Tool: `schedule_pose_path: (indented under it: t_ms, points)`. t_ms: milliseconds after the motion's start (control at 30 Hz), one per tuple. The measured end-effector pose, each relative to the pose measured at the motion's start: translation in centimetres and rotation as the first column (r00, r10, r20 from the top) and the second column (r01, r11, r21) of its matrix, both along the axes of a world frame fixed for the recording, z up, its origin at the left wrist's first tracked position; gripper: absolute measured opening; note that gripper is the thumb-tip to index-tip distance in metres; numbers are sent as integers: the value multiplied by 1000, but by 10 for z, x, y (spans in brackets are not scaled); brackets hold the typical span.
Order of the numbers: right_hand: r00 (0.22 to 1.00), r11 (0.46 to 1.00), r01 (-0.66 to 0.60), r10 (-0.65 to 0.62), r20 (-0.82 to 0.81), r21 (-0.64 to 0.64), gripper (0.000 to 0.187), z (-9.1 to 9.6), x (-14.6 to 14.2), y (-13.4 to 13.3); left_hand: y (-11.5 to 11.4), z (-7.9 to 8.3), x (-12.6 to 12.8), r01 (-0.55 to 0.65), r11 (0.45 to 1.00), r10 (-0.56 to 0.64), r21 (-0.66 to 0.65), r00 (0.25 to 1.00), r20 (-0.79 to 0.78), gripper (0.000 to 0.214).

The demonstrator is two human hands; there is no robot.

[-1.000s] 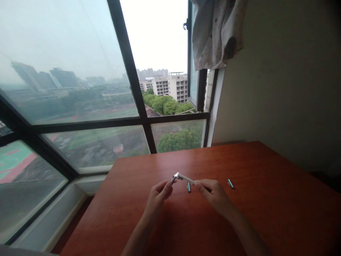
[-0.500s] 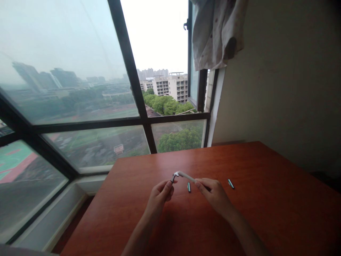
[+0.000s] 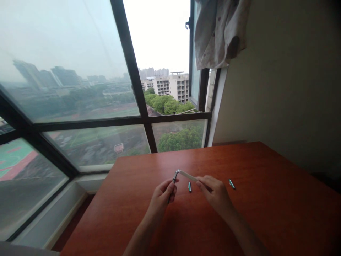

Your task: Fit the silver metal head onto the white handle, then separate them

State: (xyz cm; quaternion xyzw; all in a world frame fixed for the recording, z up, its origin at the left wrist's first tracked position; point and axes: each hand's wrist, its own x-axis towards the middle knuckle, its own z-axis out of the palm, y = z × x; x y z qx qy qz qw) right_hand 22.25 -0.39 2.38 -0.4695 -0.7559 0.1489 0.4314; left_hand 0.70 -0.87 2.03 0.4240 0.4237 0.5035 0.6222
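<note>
**Slim white tool pinched at both ends over a red-brown table**

Held between both hands, just above the red-brown table (image 3: 266, 202), toward its near middle: a slim white tool (image 3: 187, 174) with a bent metal end (image 3: 176, 174). Slanting from far left down to near right, metal end at the left, clear of the tabletop.

Left hand (image 3: 162, 195): closed, thumb and fingers pinching the metal end, forearm coming in from the near edge. Right hand (image 3: 216, 193): closed too, fingertips gripping the white end of the same tool, back of the hand up, forearm running off to the near right.

On the table between the two hands, just under the tool: a small teal piece (image 3: 189, 187), lying flat, pointing near to far, touching neither hand as far as can be seen. Farther right, just beyond the right hand and apart from it: a second teal piece (image 3: 231, 184), also flat, slightly angled. Too small to tell what either is.

Beyond the far left edge of the table: a large window (image 3: 80, 71) with dark frames, looking out on buildings and trees. Up at the far right, hanging by the window's open pane: a pale stained cloth (image 3: 218, 32). To the right: a plain wall (image 3: 287, 78).
</note>
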Motion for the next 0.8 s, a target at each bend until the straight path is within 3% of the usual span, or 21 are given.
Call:
schedule_pose_path:
  t_ms: [367,800]
  points:
    - [990,998,47,-52,132,42,32,-4,-5,-2,-3,-5,8,31,999,-30,18,999,-10,47]
    - [988,992,112,-117,102,51,27,-6,5,2,2,-6,-1,-15,1000,15,16,998,62,43]
